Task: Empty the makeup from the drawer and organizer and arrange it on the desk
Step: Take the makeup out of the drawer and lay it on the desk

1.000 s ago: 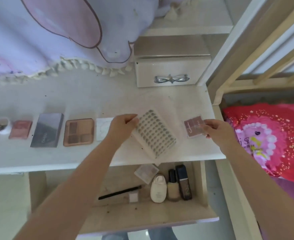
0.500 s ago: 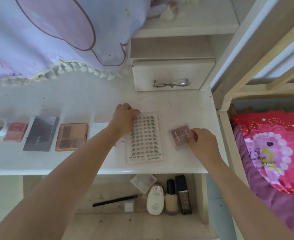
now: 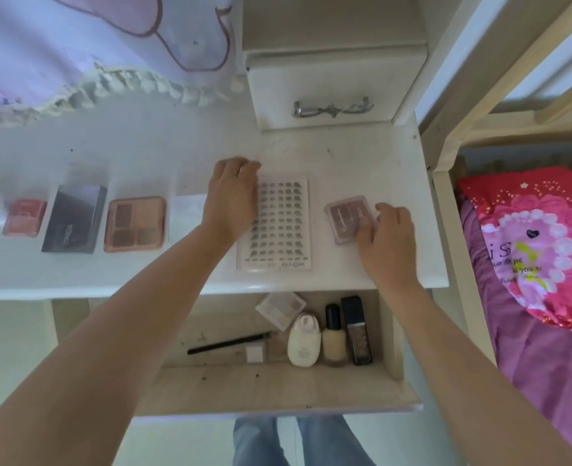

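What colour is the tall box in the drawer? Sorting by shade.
Black box, clearest in the head view.

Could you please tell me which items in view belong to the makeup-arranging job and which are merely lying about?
Job: lash tray, pink palette, peach palette, dark palette, drawer with foundation bottle, white tube, black brush.

Lying about: lilac cloth, red bedding.
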{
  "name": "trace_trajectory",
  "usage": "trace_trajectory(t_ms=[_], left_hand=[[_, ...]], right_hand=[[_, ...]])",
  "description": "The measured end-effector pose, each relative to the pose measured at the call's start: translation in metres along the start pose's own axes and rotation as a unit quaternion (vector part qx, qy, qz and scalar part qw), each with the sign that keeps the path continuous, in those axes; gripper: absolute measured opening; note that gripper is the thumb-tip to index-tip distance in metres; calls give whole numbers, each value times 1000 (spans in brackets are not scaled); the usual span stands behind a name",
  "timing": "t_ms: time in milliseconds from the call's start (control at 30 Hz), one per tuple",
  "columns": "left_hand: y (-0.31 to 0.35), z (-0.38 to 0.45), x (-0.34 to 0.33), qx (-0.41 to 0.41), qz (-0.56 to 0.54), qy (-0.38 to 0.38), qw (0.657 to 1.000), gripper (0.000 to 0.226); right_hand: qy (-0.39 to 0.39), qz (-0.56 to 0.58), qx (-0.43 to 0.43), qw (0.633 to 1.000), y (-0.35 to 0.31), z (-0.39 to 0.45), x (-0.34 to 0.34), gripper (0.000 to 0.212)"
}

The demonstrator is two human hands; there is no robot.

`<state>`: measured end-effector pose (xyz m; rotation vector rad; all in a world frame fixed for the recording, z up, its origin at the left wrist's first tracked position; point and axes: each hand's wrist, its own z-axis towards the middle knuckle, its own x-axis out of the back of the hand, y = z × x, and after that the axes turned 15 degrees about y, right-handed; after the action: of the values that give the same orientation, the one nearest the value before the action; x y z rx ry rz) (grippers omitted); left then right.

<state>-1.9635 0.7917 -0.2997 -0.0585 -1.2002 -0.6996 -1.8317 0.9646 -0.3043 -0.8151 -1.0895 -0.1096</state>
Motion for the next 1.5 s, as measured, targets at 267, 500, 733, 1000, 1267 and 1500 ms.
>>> trace_trajectory(t_ms=[267, 500, 733, 1000, 1267, 1500], left_hand=[[26, -151, 12, -231, -143, 0, 962, 13], [49, -199, -21, 129, -43, -385, 913, 41], [79, -209, -55, 255, -3, -396, 882, 72], [85, -213, -62, 272, 1, -384, 882, 83], [78, -217, -53, 288, -12, -382, 878, 72], [74, -217, -2, 351, -182, -330, 857, 69]], right_hand=[[3, 51, 179, 983, 41, -93, 14, 25], [-267, -120, -67, 954, 63, -113, -18, 46], [-302, -193, -149, 922, 70, -124, -44, 48], [-280, -203, -117, 931, 73, -132, -43, 50], [-284, -174, -127, 934, 65, -126, -30, 43], [-264, -85, -108, 955, 45, -121, 20, 37]])
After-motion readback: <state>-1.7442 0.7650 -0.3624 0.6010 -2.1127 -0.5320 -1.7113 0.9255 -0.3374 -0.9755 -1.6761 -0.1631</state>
